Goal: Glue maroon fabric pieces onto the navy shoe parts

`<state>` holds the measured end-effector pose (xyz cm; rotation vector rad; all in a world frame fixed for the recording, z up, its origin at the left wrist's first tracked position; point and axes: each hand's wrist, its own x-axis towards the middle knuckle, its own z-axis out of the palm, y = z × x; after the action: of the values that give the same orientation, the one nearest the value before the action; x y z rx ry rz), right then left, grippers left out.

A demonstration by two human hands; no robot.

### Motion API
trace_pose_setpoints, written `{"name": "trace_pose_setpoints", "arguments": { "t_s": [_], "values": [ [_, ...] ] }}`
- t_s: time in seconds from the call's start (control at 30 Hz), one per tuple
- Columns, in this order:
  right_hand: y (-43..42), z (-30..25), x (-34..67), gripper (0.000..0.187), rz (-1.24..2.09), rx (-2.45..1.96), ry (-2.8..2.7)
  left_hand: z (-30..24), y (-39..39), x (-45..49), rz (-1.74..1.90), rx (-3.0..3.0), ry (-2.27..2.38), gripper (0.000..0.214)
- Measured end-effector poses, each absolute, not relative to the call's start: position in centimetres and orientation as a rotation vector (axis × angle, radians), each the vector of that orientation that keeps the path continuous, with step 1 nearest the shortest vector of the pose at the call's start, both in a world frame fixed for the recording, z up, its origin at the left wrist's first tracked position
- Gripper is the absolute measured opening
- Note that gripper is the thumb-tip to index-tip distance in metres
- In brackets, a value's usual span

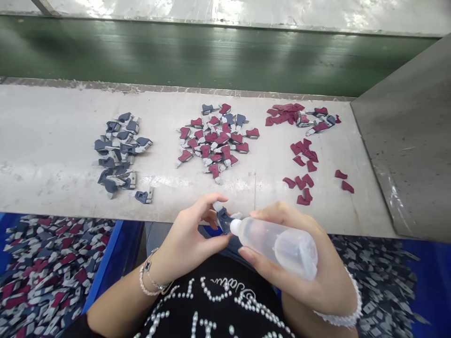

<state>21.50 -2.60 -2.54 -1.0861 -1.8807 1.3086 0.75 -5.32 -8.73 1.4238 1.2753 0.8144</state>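
Observation:
My left hand [186,239] pinches a small navy-and-grey cut piece [223,218] between thumb and fingers, just below the table's front edge. My right hand [299,263] is wrapped round a clear plastic squeeze bottle [278,244], lying on its side. The bottle's white nozzle touches the piece. On the table beyond lie a pile of navy-grey pieces [120,155] at the left, a pile of pieces with maroon patches [216,141] in the middle, and loose maroon patches [303,159] at the right.
The pale worktable [52,150] runs across, with a green conveyor belt [211,56] behind it. A grey board [412,141] leans at the right. Blue bins [116,253] full of mixed pieces stand below the table at both sides of my lap.

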Motion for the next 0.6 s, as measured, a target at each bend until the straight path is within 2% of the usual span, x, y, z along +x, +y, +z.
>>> {"name": "trace_pose_setpoints", "arguments": {
  "t_s": [0.33,0.6],
  "values": [
    [-2.31,-2.22,21.76,0.013,1.327,-1.053,-1.984,-8.86,-5.47,0.67,0.790,1.449,1.277,0.058],
    [-2.63,-2.31,21.79,0.018,1.327,-1.060,-1.935,-8.50,-5.50,0.76,0.777,1.493,1.277,0.061]
  ]
}}
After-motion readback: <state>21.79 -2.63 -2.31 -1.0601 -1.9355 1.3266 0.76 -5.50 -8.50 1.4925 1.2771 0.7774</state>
